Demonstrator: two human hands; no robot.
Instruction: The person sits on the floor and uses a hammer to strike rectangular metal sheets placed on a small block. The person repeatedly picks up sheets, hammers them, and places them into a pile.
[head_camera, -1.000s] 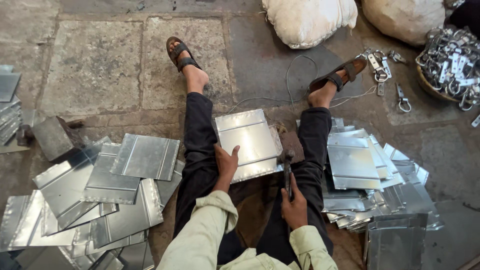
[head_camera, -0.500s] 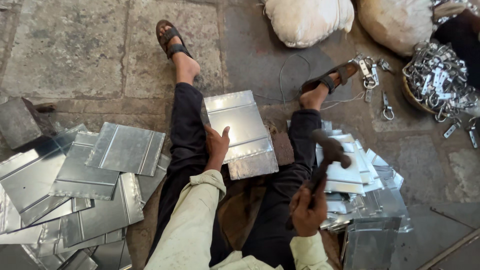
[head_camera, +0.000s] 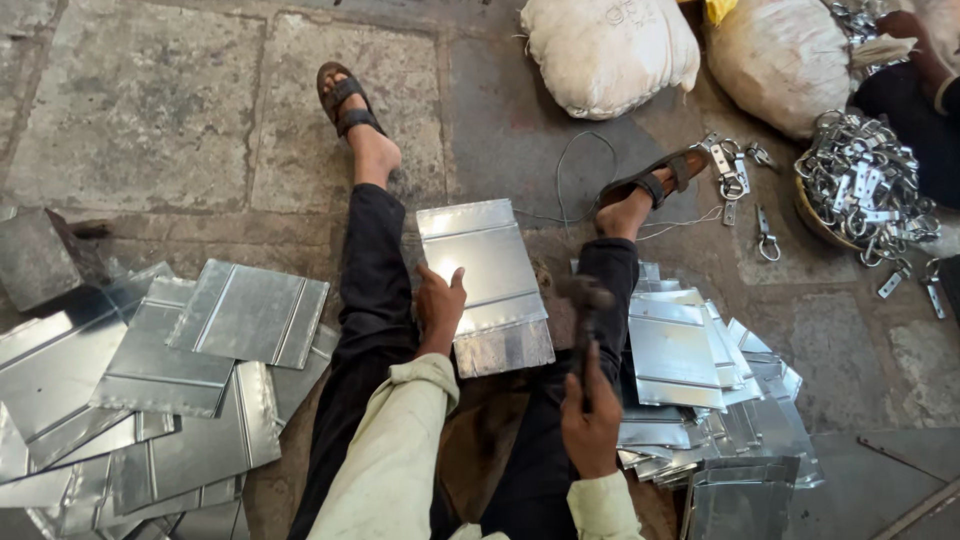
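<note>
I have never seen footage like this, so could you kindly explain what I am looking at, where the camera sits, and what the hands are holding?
There is no machine here: a person sits on a stone floor with legs stretched out, and the camera is worn on their head, looking down at their own arms.

The left hand presses on a ribbed sheet of shiny metal lying between the legs. The right hand grips a hammer by its handle, the head blurred just right of that sheet.

To the person's left lies a loose spread of similar metal sheets; to the right is a tidier stack of them. Further off stand two stuffed white sacks and a heap of small metal clips, with a few loose ones on the floor. At the top right edge, part of another person shows.
</note>
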